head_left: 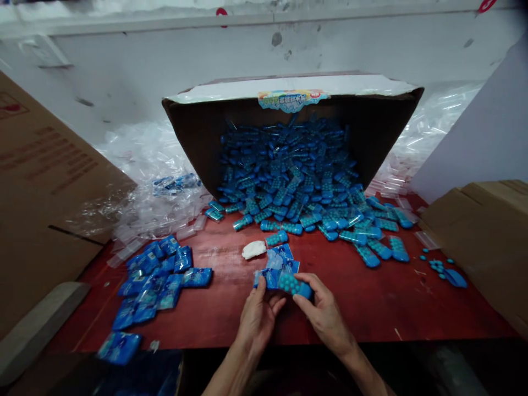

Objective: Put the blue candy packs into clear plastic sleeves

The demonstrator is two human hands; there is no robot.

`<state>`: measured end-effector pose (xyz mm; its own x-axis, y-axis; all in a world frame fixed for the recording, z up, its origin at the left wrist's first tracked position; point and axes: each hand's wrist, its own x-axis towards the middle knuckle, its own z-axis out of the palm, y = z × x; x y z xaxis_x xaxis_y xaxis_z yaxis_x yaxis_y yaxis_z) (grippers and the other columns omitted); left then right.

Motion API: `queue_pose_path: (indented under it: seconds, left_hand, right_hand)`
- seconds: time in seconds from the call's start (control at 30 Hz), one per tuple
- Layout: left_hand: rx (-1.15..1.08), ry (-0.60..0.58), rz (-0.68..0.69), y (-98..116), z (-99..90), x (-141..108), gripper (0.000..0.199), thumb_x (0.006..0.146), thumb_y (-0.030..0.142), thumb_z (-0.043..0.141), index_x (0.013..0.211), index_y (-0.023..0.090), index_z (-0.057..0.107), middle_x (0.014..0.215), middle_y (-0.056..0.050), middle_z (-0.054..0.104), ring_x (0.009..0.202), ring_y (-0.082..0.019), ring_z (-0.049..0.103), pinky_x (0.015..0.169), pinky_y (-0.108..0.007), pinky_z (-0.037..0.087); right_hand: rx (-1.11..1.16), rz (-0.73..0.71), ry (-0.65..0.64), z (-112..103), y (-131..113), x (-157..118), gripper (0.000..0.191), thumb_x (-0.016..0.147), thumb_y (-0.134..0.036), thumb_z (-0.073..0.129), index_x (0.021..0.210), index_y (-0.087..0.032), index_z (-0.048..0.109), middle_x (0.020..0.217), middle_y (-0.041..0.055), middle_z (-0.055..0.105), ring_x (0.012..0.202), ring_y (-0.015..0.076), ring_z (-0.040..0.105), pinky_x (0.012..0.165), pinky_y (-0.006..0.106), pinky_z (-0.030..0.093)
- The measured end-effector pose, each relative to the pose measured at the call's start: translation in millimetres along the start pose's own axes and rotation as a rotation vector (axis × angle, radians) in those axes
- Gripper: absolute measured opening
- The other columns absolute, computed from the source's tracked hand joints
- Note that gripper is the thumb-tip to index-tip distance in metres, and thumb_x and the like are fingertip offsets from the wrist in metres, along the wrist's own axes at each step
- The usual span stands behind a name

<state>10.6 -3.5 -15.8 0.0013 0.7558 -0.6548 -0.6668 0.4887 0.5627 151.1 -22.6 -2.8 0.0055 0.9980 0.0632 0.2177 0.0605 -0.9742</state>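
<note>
Blue packs (289, 165) of teal beads spill by the heap from a white-edged box (371, 85) tipped on its side, while we work at the front of a red table (223, 308). Our left hand (259, 313) pinches a blue wrapper (270, 279), thumb on top and fingers curled beneath; our right hand (325, 313) grips the held pack (290, 284) by its blue end, between thumb and fingers. Pack and wrapper meet low in front of us, near the table's edge; whether the beaded end is inside the wrapper, we cannot tell. Just beyond lie more wrappers (282, 254), flat and apparently unfilled, next to a white wad (253, 249). To our left, a small pile of sachets (165, 275) looks plump, and we count it as the finished share, though their seals are too blurred to judge. By that measure we are early in the job: the bare packs in and before the box far outnumber the sachets. Clear sleeves (157, 209) crowd the table's far left, and at far right loose beads (436, 265) lie scattered beside a blue cap (456, 278), seemingly from a broken pack.
</note>
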Motion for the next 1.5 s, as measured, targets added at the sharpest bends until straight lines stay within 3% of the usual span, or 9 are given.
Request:
queue_pose_path:
  seconds: [0.17,0.43,0.53,0.67,0.83,0.9,1.03,1.2,1.5]
  left_hand:
    - [-0.033,-0.032,-0.014,-1,3.1,-3,0.027,0.069,0.037,0.059,0.082,0.015,0.056,0.075,-0.007,0.067,0.072,-0.019,0.063,0.062,-0.027,0.049]
    - [-0.023,-0.013,-0.013,-1,4.1,-2,0.026,0.068,0.036,0.061,0.083,0.015,0.055,0.077,-0.006,0.067,0.068,-0.017,0.063,0.060,-0.027,0.049]
    - [0.025,-0.060,0.022,-1,4.2,-2,0.024,0.068,0.035,0.061,0.081,0.015,0.056,0.074,-0.004,0.066,0.064,-0.015,0.062,0.056,-0.025,0.049]
    - [0.123,-0.069,0.119,-4,5.6,-3,0.023,0.067,0.033,0.062,0.076,0.013,0.057,0.065,-0.003,0.064,0.057,-0.013,0.059,0.051,-0.022,0.047]
    - [0.082,-0.098,0.053,-8,6.6,-3,0.024,0.066,0.033,0.063,0.081,0.014,0.058,0.071,-0.004,0.065,0.061,-0.014,0.060,0.055,-0.024,0.047]
    - [0.062,-0.123,-0.007,-5,6.2,-3,0.022,0.066,0.031,0.064,0.079,0.014,0.060,0.073,-0.004,0.065,0.060,-0.013,0.059,0.055,-0.023,0.046]
    - [0.067,-0.263,-0.088,8,4.9,-7,0.018,0.068,0.023,0.063,0.081,0.012,0.060,0.078,-0.006,0.066,0.067,-0.015,0.061,0.062,-0.027,0.048]
    - [0.082,-0.483,-0.160,23,5.2,-12,0.023,0.070,0.018,0.060,0.092,0.014,0.059,0.090,-0.009,0.065,0.083,-0.022,0.061,0.083,-0.038,0.042]
    - [0.222,-0.583,-0.194,23,5.6,-12,0.029,0.060,0.018,0.067,0.088,0.011,0.063,0.087,-0.011,0.066,0.084,-0.023,0.061,0.082,-0.034,0.041]
  right_hand:
    - [-0.002,0.018,0.057,5,-1,-5,0.029,0.073,-0.019,0.051,0.102,-0.020,0.055,0.094,0.0033,0.059,0.087,0.0175,0.056,0.078,0.028,0.046]
    - [-0.039,-0.116,-0.048,1,0,-4,0.029,0.074,-0.014,0.049,0.102,-0.023,0.054,0.104,0.0043,0.055,0.098,0.0176,0.052,0.087,0.029,0.041]
    - [0.007,-0.041,-0.073,-1,6,-3,0.029,0.074,-0.016,0.051,0.102,-0.023,0.055,0.099,0.0035,0.057,0.092,0.0172,0.054,0.083,0.029,0.043]
    - [0.073,0.171,-0.152,0,14,-2,0.034,0.075,-0.022,0.050,0.109,-0.020,0.049,0.071,-0.0006,0.059,0.063,0.0142,0.058,0.059,0.026,0.050]
    - [-0.049,-0.110,-0.096,7,8,-4,0.030,0.076,-0.015,0.048,0.104,-0.022,0.054,0.102,0.0049,0.056,0.096,0.0182,0.052,0.086,0.032,0.042]
    - [-0.037,-0.127,-0.130,8,4,-5,0.033,0.077,-0.015,0.048,0.108,-0.024,0.053,0.104,0.0054,0.055,0.097,0.0187,0.051,0.087,0.033,0.042]
    - [0.189,0.056,-0.302,-2,1,-2,0.035,0.080,-0.021,0.043,0.114,-0.026,0.048,0.112,0.0053,0.048,0.073,0.0124,0.057,0.062,0.026,0.050]
    - [0.539,0.270,-0.339,-15,8,11,0.053,0.068,-0.022,0.060,0.117,-0.027,0.041,0.097,0.0017,0.049,0.055,0.0058,0.050,0.042,0.016,0.042]
    - [0.538,0.275,-0.436,-14,3,12,0.079,0.054,-0.012,0.070,0.123,-0.029,0.037,0.082,-0.0046,0.052,0.059,0.0050,0.049,0.057,0.017,0.042]
